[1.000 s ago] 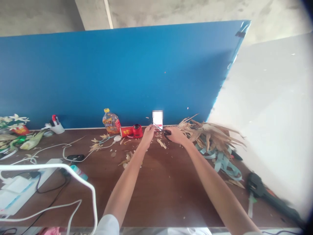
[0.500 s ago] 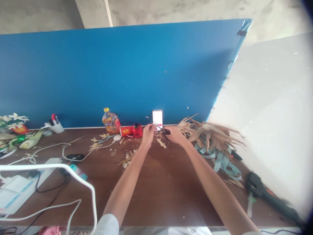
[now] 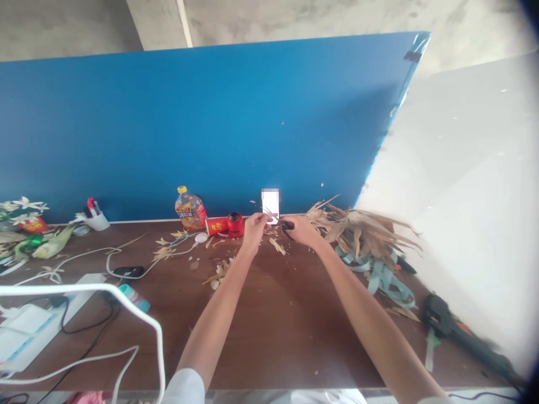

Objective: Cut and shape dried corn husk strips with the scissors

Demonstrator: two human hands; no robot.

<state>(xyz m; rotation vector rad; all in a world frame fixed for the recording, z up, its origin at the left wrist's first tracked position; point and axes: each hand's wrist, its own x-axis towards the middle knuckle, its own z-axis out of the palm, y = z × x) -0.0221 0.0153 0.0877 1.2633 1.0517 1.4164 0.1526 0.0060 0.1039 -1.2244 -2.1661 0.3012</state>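
Both my arms reach far across the brown table [image 3: 273, 325]. My right hand [image 3: 301, 230] is closed round the black handles of a pair of scissors [image 3: 283, 223], whose thin blades point left toward my other hand. My left hand [image 3: 255, 226] pinches a small piece of dried leaf that I can barely make out, held at the blades. Cut scraps of dried leaf [image 3: 277, 246] lie on the table just beneath both hands.
A heap of dried husks [image 3: 364, 231] and pale blue strips [image 3: 381, 278] lies right. A red cup and red tape roll [image 3: 227, 225], a drink bottle [image 3: 189, 209] and a phone [image 3: 270, 203] stand by the blue board. A glue gun [image 3: 450, 331], cables and chargers [image 3: 63, 314] flank the sides.
Hardly anything has moved. Both hands stay together at the far edge, with only slight shifts of the fingers and scissors.
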